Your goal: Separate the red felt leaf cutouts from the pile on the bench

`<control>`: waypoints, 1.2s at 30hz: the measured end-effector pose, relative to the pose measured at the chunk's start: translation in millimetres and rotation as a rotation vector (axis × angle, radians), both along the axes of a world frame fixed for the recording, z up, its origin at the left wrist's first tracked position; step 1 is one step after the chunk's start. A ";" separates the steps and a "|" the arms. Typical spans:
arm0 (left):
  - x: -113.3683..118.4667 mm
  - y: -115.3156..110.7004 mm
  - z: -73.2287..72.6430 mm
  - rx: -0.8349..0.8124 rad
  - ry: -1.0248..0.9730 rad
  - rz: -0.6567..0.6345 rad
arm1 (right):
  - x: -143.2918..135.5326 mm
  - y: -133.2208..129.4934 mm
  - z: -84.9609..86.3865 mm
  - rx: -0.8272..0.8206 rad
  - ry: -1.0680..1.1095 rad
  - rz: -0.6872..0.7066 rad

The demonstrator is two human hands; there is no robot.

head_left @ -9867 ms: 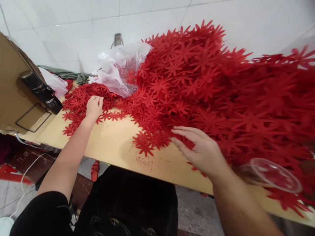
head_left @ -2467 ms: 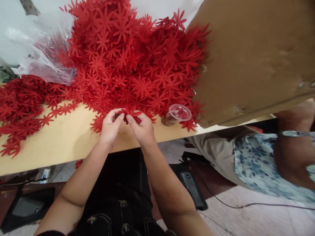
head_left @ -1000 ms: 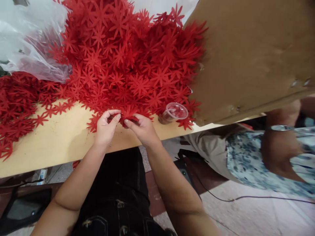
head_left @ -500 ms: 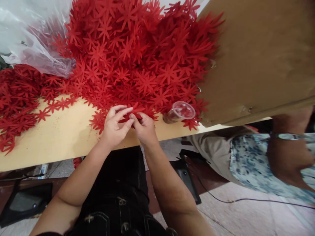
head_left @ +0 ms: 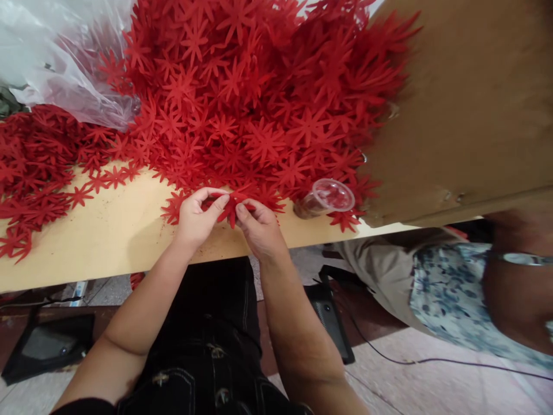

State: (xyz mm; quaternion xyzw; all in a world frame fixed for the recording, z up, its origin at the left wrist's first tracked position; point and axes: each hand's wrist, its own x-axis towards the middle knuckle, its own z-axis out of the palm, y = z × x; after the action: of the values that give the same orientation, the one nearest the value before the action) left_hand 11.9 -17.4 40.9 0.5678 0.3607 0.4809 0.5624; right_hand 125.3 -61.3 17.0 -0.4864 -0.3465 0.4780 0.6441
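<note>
Smooth pale tabletop [head_left: 108, 242], mounded spiky red flowers [head_left: 242, 98], clear round cup [head_left: 317, 202], curled hands [head_left: 195, 222] pinching one flower [head_left: 230, 215]

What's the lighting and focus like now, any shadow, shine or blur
In the head view, a soft shadow lies on the tabletop beside the left hand; head view, pale shine on the plastic bag; head view, the co-worker's arm at far right looks softer than the red flower.

Soft, moderate light leaves a faint shadow on the worktop [head_left: 103, 230]; the cardboard [head_left: 466, 115] blurs rightward.
</note>
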 end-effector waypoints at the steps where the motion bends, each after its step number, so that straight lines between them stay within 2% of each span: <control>1: 1.0 0.6 -0.6 -0.038 -0.035 0.009 | -1.0 0.4 0.0 -0.006 0.028 -0.017; 6: 1.7 7.1 -2.3 -0.065 -0.231 0.160 | -2.1 0.6 1.7 -0.017 0.166 0.007; 9: -2.2 10.2 0.8 -0.161 -0.365 0.235 | 2.0 1.3 1.6 -0.040 0.205 -0.035; 15: -8.3 5.2 6.0 -0.456 -0.426 0.115 | 7.4 4.8 -3.2 -0.043 0.027 -0.231; 20: -8.1 -1.3 8.2 -0.585 -0.428 0.060 | 3.5 4.7 -2.8 0.007 -0.174 -0.245; 23: -6.1 -5.2 7.7 -0.548 -0.369 0.031 | 0.1 4.9 -1.1 0.006 -0.189 -0.263; 25: -3.6 -8.0 5.0 -0.463 -0.262 -0.002 | -1.4 4.5 0.5 0.014 -0.188 -0.245; 29: 2.3 -10.7 -3.4 -0.112 -0.006 -0.056 | -2.5 -0.5 4.6 0.061 -0.203 -0.088; 31: 3.8 -9.2 -6.3 0.007 0.044 -0.054 | -2.1 -4.5 6.0 0.096 -0.192 -0.005; 34: 3.6 -5.1 -7.3 -0.013 0.013 -0.029 | -0.5 -9.2 6.0 0.116 -0.160 0.088; 36: 2.6 -3.0 -6.6 -0.078 -0.034 -0.017 | 0.4 -10.5 5.7 0.098 -0.161 0.085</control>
State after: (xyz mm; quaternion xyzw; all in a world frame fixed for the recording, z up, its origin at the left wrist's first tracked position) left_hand 14.5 -20.4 34.4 0.5402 0.3646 0.4712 0.5943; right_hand 125.7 -71.8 22.7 -0.4762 -0.4404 0.4465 0.6163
